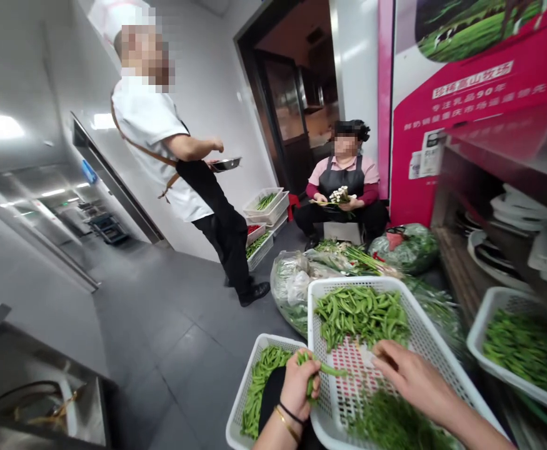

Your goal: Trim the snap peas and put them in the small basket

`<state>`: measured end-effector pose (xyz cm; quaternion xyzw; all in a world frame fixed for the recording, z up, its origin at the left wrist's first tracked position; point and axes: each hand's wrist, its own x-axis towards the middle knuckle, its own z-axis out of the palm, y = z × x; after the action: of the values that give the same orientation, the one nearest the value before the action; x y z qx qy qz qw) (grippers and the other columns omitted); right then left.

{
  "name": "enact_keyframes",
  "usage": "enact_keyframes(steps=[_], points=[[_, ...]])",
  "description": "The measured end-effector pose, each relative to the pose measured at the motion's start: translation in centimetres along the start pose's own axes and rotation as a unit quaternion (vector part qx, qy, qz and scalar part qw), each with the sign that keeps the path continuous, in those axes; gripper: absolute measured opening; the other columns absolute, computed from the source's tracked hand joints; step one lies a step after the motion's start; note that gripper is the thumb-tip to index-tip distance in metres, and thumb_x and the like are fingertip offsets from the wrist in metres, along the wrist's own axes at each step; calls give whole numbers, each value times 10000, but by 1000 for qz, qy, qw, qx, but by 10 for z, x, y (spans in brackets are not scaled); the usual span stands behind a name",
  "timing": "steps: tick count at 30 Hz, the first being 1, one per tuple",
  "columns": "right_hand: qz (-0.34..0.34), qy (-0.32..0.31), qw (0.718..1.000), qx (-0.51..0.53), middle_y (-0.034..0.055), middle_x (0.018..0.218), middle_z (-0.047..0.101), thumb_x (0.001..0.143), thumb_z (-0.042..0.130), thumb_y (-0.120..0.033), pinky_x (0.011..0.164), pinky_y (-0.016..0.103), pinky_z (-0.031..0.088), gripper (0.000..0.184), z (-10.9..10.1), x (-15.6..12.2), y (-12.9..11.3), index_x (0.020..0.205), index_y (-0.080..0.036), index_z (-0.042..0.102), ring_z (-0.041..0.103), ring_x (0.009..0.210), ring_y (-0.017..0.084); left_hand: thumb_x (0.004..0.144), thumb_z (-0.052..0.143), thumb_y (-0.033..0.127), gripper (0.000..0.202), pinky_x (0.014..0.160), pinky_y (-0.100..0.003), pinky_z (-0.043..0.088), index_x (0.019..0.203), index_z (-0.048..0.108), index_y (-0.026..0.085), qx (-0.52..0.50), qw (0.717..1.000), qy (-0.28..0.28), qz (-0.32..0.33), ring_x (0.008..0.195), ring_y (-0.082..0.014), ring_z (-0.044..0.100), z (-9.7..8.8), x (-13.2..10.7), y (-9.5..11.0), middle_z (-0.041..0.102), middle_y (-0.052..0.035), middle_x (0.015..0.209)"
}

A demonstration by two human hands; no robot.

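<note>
My left hand (300, 384) is closed round a few green pea pods (322, 370) over the gap between two white baskets. My right hand (407, 375) rests inside the bigger white basket (423, 340), fingers bent and pinching something small that I cannot make out. That basket holds a heap of green pods (361, 314) at its far end and thin green trimmings (392, 425) at the near end. The smaller white basket (249, 369) at my left holds more pods (260, 387).
A third white basket of greens (521, 350) sits at the right beside shelves of plates (512, 237). Plastic bags of vegetables (296, 281) lie ahead. A seated person (346, 187) holds greens; a standing person (179, 162) carries a metal pan (225, 164). Stacked crates (266, 215) line the wall.
</note>
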<state>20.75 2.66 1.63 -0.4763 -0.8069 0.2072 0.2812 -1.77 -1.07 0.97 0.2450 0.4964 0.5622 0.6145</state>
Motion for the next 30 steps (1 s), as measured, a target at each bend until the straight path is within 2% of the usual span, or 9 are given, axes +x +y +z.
enact_keyframes(steps=[3, 9, 12, 15, 18, 20, 23, 25, 30], points=[[-2, -98, 994, 58, 67, 980, 656, 879, 431, -398, 692, 293, 461, 299, 4, -4, -21, 1114, -256, 550, 633, 788, 192, 564, 768, 322, 353, 292, -165, 168, 659, 459, 183, 77, 996, -41, 25, 255, -43, 266, 6, -2, 0, 380, 83, 329], [7, -150, 985, 85, 30, 636, 591, 893, 340, -404, 603, 290, 407, 376, 23, -2, -38, 622, -205, 510, 582, 642, 191, 536, 794, 338, 362, 290, -159, 168, 642, 482, 188, 42, 996, -72, -14, 266, -46, 273, 13, -8, -7, 364, 76, 325], [86, -160, 957, 225, -13, 493, 469, 866, 364, -441, 484, 249, 376, 379, 20, 0, -34, 575, -206, 426, 514, 476, 149, 510, 804, 387, 398, 288, -165, 156, 625, 477, 190, -4, 994, -94, -56, 269, -39, 265, 6, -6, -8, 402, 60, 368], [86, -239, 917, 308, -33, 460, 454, 861, 364, -398, 430, 224, 352, 331, 11, -2, -35, 609, -205, 458, 464, 396, 124, 509, 804, 426, 385, 288, -183, 161, 658, 567, 161, 102, 985, -133, -47, 273, -30, 291, -2, -5, 11, 566, -13, 507], [-19, -289, 929, 230, -38, 477, 474, 816, 433, -276, 466, 199, 327, 260, 0, -7, -42, 589, -184, 519, 448, 429, 99, 609, 758, 423, 353, 345, -193, 242, 795, 687, 131, 292, 936, -195, -15, 358, -43, 379, -3, -13, 44, 656, -62, 669], [-77, -279, 942, 173, -40, 499, 487, 790, 478, -229, 487, 187, 296, 230, -6, -7, -47, 582, -171, 558, 426, 464, 82, 626, 754, 392, 326, 442, -204, 343, 819, 720, 132, 409, 859, -309, -5, 502, -89, 493, 2, -19, 60, 664, -53, 709], [-93, -257, 948, 160, -28, 552, 545, 837, 486, -257, 501, 181, 274, 262, -10, -5, -48, 630, -155, 612, 430, 498, 71, 608, 766, 372, 292, 483, -197, 356, 727, 703, 112, 457, 786, -414, -37, 517, -86, 481, 15, -22, 54, 620, -19, 602], [-75, -241, 955, 153, -13, 573, 574, 880, 469, -316, 516, 181, 282, 322, -7, -4, -43, 656, -150, 631, 459, 521, 76, 651, 730, 413, 336, 416, -194, 325, 767, 681, 102, 394, 824, -393, -107, 434, -72, 449, 24, -21, 31, 623, -29, 579], [33, -121, 992, -24, 77, 771, 666, 913, 450, -369, 593, 219, 296, 327, 12, -10, -20, 839, -139, 670, 563, 699, 146, 655, 732, 405, 333, 313, -172, 222, 673, 578, 111, 198, 944, -213, -157, 317, -28, 339, 38, -16, -25, 596, -13, 524]])
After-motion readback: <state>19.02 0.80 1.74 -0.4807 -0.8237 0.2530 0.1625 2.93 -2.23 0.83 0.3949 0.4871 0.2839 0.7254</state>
